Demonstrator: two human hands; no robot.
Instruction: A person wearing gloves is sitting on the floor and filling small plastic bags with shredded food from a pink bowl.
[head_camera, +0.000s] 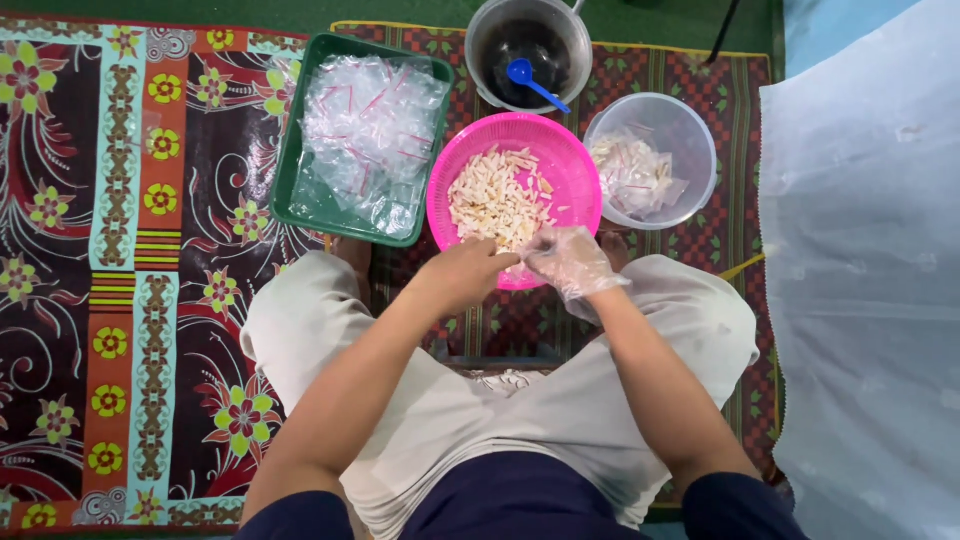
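Your two hands meet at the near rim of the pink basin of pale snack pieces.

Your left hand, bare, is curled with fingers closed around something small at the rim of the pink basin; what it grips you cannot tell. Your right hand, in a clear plastic glove, is pinched shut beside it, touching the pale snack pieces. A green tray of small clear bags lies left of the basin, a clear bowl of filled bags to its right, and a tub with a blue scoop behind, all on the patterned mat.
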